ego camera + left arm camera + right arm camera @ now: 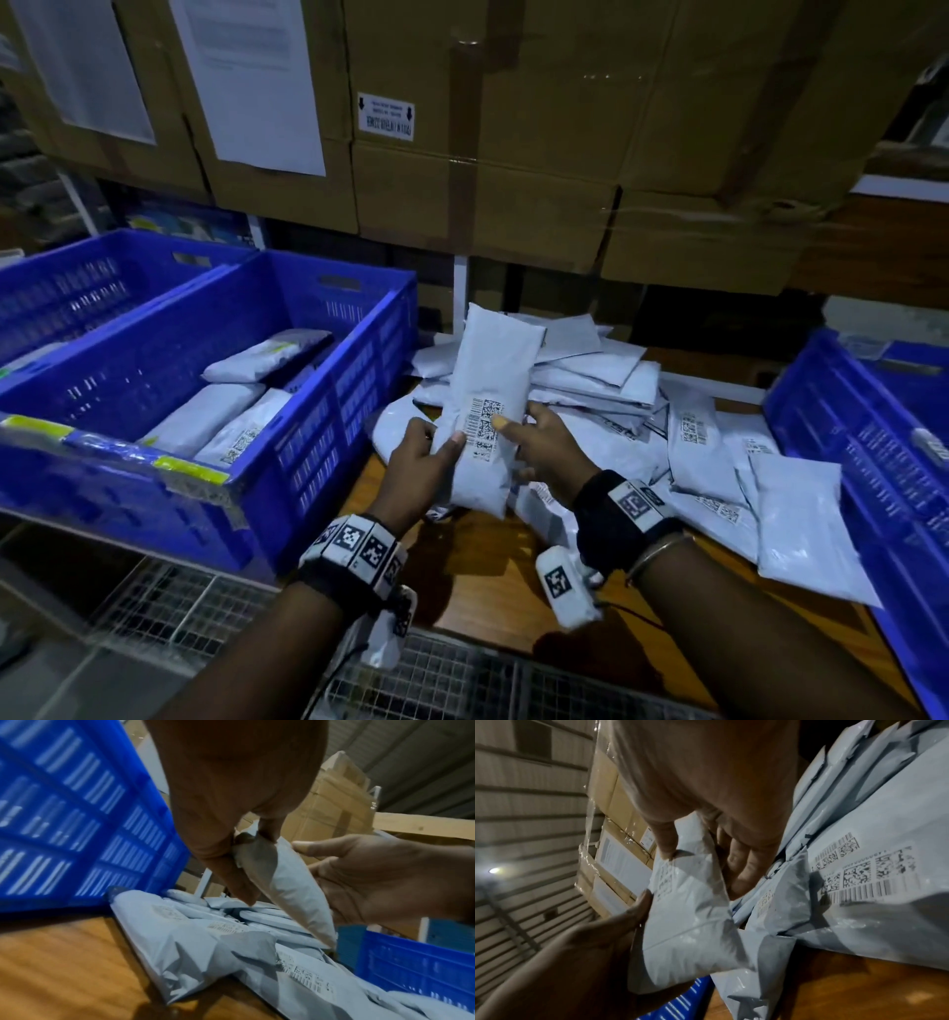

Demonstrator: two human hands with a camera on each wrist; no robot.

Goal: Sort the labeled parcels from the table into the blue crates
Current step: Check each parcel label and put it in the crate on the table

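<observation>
A white poly-mailer parcel (488, 406) held upright above the desk (493, 575), label facing the person, between the parcel pile (642, 411) and the near blue crate (318, 411). The left hand (418, 465) pinches its lower left edge, thumb on the barcode label (482, 424); the right hand (547, 444) pinches the right edge, thumb on the same label, so each grip is closed on the parcel. The film dents and creases under the thumbs, which suggests a light, soft, padded packet with a slick skin; it would probably be best taken across its width near the middle, not by a loose flap. Open room lies to the left over the near blue crate, which already holds several parcels (231, 406); its rim stands just beside the left hand and should be cleared. A second blue crate (873, 437) borders the pile on the right; stacked cardboard cartons (513, 180) close off the back.
</observation>
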